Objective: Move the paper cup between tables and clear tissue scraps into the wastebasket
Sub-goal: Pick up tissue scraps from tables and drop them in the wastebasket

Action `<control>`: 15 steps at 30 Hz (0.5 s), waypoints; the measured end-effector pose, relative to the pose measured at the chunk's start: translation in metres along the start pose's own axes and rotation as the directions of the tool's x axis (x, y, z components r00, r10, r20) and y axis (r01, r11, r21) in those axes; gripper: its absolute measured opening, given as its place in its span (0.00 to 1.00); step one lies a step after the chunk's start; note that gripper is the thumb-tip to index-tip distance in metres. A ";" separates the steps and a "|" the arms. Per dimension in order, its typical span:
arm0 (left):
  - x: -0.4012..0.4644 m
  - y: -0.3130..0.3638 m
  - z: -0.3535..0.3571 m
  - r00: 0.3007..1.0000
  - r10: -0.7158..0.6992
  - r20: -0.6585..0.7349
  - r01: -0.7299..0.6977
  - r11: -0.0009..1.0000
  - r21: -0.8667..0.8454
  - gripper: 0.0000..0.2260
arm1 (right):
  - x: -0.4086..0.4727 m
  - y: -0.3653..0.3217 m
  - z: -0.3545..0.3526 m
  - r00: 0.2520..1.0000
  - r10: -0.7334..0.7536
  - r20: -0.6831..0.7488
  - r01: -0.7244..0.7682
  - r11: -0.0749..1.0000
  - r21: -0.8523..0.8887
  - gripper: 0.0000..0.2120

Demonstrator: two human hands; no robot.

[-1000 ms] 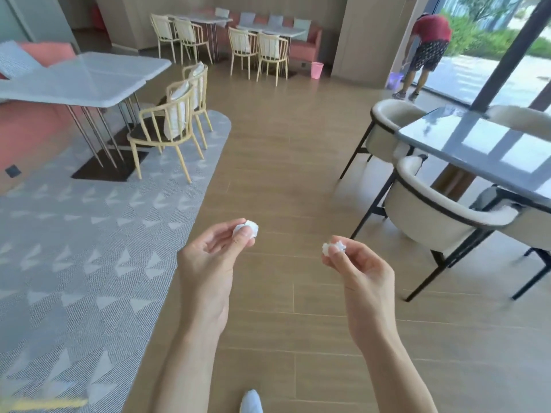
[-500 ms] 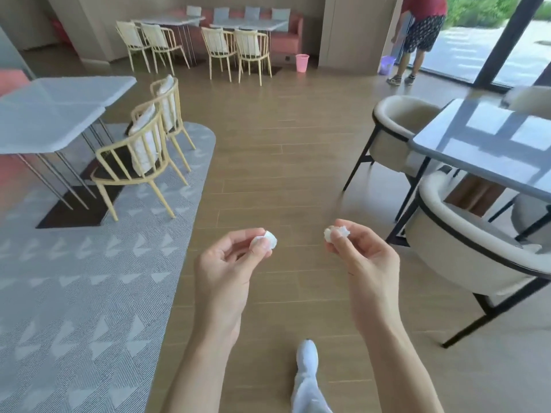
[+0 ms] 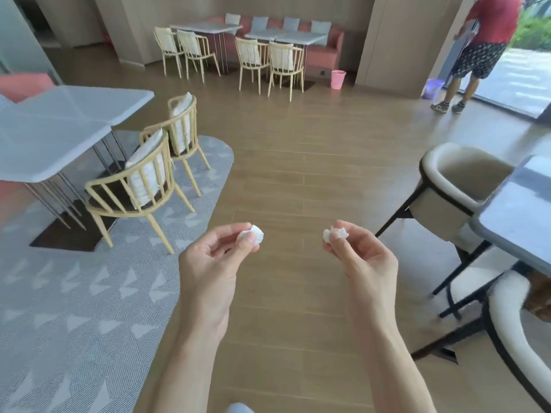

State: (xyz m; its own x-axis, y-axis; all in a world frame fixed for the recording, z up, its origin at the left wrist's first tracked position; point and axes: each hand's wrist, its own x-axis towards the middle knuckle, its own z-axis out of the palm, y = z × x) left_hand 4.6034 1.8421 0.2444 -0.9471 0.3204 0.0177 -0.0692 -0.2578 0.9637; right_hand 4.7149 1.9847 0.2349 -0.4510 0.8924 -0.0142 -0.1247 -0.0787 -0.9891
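Observation:
My left hand [image 3: 214, 263] pinches a small crumpled white tissue scrap [image 3: 256, 233] between thumb and fingertips. My right hand [image 3: 363, 260] pinches a second white tissue scrap [image 3: 335, 233] the same way. Both hands are held out in front of me above the wooden floor, a little apart. A pink wastebasket [image 3: 338, 79] stands far ahead on the floor beside the coral bench. No paper cup is in view.
A white table [image 3: 59, 126] with yellow chairs [image 3: 140, 186] stands left on a grey rug [image 3: 74, 308]. A grey table [image 3: 518, 213] with cream chairs [image 3: 456, 186] is at right. A person in a red shirt [image 3: 483, 49] stands near a purple bucket [image 3: 432, 88]. Wooden floor runs ahead.
The view has moved forward along the floor and the wastebasket looks nearer. Both hands keep pinching their tissue scraps and have drawn slightly closer together.

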 end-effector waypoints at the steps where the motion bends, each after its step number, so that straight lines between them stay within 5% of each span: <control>1: 0.022 -0.007 0.008 1.000 -0.006 0.000 0.006 1.000 0.000 0.05 | 0.021 0.007 0.008 1.000 0.013 -0.001 -0.013 1.000 -0.003 0.02; 15: 0.410 -0.032 0.125 0.994 0.011 0.112 -0.006 0.999 -0.048 0.06 | 0.360 0.018 0.173 0.993 -0.064 -0.101 0.058 0.996 -0.063 0.04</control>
State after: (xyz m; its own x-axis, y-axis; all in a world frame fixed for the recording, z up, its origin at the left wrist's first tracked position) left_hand 4.2563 2.0952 0.2544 -0.9068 0.4176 0.0581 -0.0789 -0.3035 0.9496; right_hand 4.3975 2.2275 0.2377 -0.3508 0.9358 0.0346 -0.0944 0.0014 -0.9955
